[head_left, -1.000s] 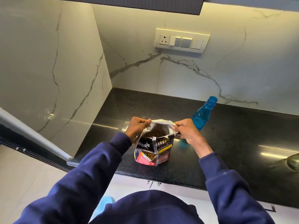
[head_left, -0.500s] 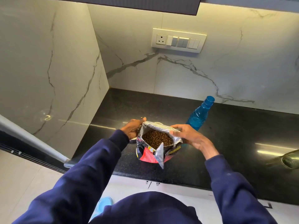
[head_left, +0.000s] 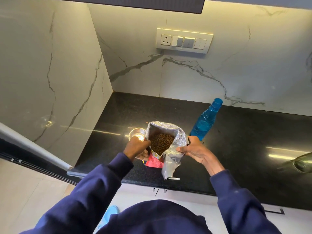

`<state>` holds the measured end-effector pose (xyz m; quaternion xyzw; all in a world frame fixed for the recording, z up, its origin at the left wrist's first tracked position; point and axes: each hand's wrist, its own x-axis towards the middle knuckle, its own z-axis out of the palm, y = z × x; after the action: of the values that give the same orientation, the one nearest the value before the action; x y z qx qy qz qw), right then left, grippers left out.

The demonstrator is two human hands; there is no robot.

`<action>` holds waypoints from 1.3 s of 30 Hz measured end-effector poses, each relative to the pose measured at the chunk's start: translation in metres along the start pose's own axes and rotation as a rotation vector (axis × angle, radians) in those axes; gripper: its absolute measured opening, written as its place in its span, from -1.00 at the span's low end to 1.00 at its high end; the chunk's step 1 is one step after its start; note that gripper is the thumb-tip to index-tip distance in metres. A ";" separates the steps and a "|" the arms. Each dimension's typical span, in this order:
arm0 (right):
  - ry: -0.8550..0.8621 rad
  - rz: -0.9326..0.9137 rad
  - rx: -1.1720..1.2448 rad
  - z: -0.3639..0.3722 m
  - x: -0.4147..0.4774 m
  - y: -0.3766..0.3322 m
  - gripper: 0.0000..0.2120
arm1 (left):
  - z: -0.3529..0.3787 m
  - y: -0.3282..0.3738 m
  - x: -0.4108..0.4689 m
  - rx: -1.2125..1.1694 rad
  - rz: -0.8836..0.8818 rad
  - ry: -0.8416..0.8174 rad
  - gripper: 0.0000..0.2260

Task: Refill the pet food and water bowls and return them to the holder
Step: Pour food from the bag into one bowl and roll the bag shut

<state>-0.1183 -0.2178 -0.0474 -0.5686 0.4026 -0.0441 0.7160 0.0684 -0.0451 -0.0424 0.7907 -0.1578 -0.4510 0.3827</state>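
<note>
A foil pet food bag (head_left: pixel 170 159) stands on the black counter (head_left: pixel 236 141), its mouth pulled wide, brown kibble (head_left: pixel 161 143) showing inside. My left hand (head_left: pixel 135 146) grips the bag's left edge. My right hand (head_left: pixel 194 150) grips the right edge of the foil. A shiny steel bowl (head_left: pixel 137 133) sits on the counter just behind my left hand, partly hidden by it. A blue water bottle (head_left: pixel 205 121) with its cap on stands behind and right of the bag.
Marble walls close the counter at the left and back, with a switch panel (head_left: pixel 184 40) on the back wall. One loose kibble piece (head_left: pixel 147 122) lies behind the bag. A sink edge (head_left: pixel 302 163) shows at the far right. The counter's front edge runs below the bag.
The bag's mouth has been pulled open wider, exposing the kibble. The steel bowl behind my left hand has come into view as the camera tilted down.
</note>
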 end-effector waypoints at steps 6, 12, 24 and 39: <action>0.061 0.005 0.371 0.021 -0.002 0.018 -0.61 | 0.012 -0.002 0.001 -0.250 0.004 0.191 -0.82; 0.077 0.043 0.473 0.036 -0.006 0.026 -0.68 | 0.012 -0.002 0.008 -0.219 0.055 0.308 -0.94; 0.195 0.068 0.754 0.038 -0.009 0.022 -0.85 | 0.013 -0.024 0.007 -1.020 -0.191 0.064 -0.72; 0.383 0.078 0.963 0.052 0.005 0.030 -0.72 | 0.026 -0.057 -0.001 -1.292 -0.309 -0.238 -0.72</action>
<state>-0.0942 -0.1695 -0.0736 -0.1409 0.4812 -0.3009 0.8112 0.0410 -0.0186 -0.0925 0.3612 0.2173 -0.5884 0.6900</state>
